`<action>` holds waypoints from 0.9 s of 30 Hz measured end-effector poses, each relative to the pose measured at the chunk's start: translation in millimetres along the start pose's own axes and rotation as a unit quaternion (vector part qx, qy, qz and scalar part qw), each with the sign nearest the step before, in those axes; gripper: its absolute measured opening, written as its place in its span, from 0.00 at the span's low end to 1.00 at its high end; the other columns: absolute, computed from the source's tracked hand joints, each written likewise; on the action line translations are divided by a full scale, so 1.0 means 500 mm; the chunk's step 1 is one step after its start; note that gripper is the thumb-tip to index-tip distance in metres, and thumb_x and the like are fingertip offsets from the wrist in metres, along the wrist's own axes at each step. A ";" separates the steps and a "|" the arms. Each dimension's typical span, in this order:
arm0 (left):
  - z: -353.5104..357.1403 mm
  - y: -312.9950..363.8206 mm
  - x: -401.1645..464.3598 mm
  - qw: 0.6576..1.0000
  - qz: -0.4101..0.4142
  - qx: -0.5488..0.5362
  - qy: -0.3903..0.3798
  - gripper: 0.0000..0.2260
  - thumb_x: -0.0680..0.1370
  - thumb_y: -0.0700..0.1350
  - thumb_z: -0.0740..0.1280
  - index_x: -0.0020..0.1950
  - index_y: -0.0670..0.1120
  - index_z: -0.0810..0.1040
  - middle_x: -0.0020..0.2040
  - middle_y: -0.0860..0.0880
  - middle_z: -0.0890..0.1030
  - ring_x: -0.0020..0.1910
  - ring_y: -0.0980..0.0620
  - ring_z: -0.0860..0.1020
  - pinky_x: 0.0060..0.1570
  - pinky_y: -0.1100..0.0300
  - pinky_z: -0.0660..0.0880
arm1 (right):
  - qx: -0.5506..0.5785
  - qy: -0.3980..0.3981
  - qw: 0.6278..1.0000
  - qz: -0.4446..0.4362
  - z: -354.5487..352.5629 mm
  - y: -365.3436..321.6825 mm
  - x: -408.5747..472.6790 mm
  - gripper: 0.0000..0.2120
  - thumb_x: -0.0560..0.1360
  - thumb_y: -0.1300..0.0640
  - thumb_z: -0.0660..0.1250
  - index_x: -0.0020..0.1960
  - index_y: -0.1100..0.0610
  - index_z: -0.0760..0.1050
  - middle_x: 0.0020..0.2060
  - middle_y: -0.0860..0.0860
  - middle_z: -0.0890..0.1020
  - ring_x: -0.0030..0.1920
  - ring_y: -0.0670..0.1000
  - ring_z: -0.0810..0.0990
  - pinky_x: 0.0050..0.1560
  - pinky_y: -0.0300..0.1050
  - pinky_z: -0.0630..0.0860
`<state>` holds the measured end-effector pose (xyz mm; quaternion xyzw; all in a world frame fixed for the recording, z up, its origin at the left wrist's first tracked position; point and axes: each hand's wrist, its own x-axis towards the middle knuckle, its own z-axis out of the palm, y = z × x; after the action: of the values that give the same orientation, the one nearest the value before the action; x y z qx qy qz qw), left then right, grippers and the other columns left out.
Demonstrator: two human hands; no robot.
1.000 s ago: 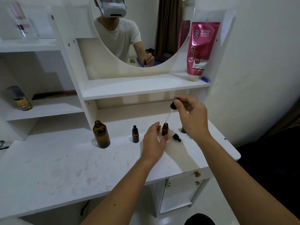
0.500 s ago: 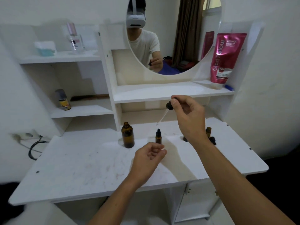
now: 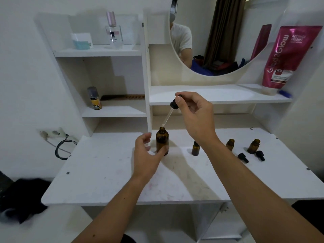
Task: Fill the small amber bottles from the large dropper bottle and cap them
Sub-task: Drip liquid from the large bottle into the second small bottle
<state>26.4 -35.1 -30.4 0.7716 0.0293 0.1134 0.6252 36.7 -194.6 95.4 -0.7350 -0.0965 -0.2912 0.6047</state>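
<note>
Right hand [image 3: 196, 116] pinching dropper [image 3: 171, 109] over open large bottle [image 3: 162, 142]

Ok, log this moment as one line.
right hand: pinches dropper | tip over large bottle mouth | left hand: open, beside bottle

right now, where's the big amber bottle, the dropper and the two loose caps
large amber bottle [image 3: 162, 142]: head view, middle of its brown body.
dropper [image 3: 174, 104]: head view, black collar under the bulb.
left loose cap [image 3: 243, 157]: head view, its black body.
right loose cap [image 3: 260, 155]: head view, its black body.
</note>
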 end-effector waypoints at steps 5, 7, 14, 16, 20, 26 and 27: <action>0.008 -0.007 0.012 0.999 0.015 -0.025 -0.044 0.25 0.75 0.47 0.79 0.69 0.54 0.74 0.65 0.56 0.80 0.62 0.52 0.79 0.62 0.58 0.78 | -0.029 -0.025 0.999 -0.002 0.016 0.022 -0.002 0.08 0.82 0.58 0.71 0.60 0.56 0.84 0.52 0.47 0.86 0.53 0.43 0.86 0.58 0.34 0.80; 0.009 -0.008 0.014 0.999 0.012 -0.018 -0.050 0.22 0.76 0.47 0.78 0.67 0.54 0.75 0.63 0.57 0.81 0.61 0.54 0.80 0.65 0.56 0.78 | -0.042 -0.055 0.998 0.009 0.024 0.031 -0.005 0.07 0.81 0.59 0.72 0.59 0.56 0.84 0.51 0.45 0.86 0.52 0.41 0.85 0.56 0.33 0.80; 0.009 -0.010 0.017 0.998 0.028 -0.011 -0.049 0.21 0.76 0.46 0.78 0.66 0.53 0.76 0.57 0.61 0.82 0.56 0.60 0.81 0.52 0.73 0.76 | -0.101 -0.135 0.982 0.080 0.056 0.070 -0.022 0.05 0.80 0.57 0.74 0.55 0.53 0.86 0.48 0.44 0.86 0.51 0.43 0.85 0.55 0.34 0.80; 0.009 -0.009 0.016 0.998 0.026 -0.007 -0.048 0.20 0.76 0.46 0.77 0.65 0.54 0.75 0.56 0.63 0.81 0.55 0.61 0.81 0.49 0.76 0.75 | -0.104 -0.128 0.982 0.091 0.058 0.079 -0.026 0.03 0.80 0.57 0.74 0.52 0.53 0.86 0.46 0.42 0.85 0.49 0.43 0.84 0.53 0.31 0.78; 0.010 -0.011 0.016 0.998 0.026 -0.002 -0.048 0.20 0.76 0.46 0.77 0.65 0.55 0.75 0.56 0.62 0.80 0.54 0.62 0.80 0.48 0.75 0.75 | -0.098 -0.101 0.986 0.093 0.058 0.082 -0.028 0.04 0.78 0.58 0.76 0.45 0.50 0.85 0.42 0.41 0.85 0.47 0.44 0.85 0.52 0.34 0.80; 0.011 -0.012 0.017 0.998 0.027 -0.001 -0.048 0.21 0.76 0.46 0.77 0.67 0.53 0.75 0.58 0.58 0.81 0.57 0.58 0.80 0.58 0.68 0.76 | -0.108 -0.093 0.987 0.072 0.063 0.087 -0.032 0.05 0.77 0.59 0.76 0.44 0.52 0.84 0.40 0.40 0.83 0.44 0.42 0.84 0.50 0.31 0.79; 0.011 -0.013 0.017 0.998 0.027 -0.001 -0.049 0.21 0.76 0.46 0.77 0.67 0.53 0.75 0.59 0.58 0.81 0.57 0.58 0.80 0.60 0.65 0.77 | -0.111 -0.092 0.987 0.068 0.062 0.089 -0.033 0.04 0.78 0.59 0.76 0.44 0.52 0.85 0.40 0.41 0.83 0.45 0.43 0.84 0.51 0.32 0.79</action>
<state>36.6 -37.4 -36.6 0.7759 -0.0226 0.0927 0.6236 55.1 -172.8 46.3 -0.8260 -0.0687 -0.1894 0.5265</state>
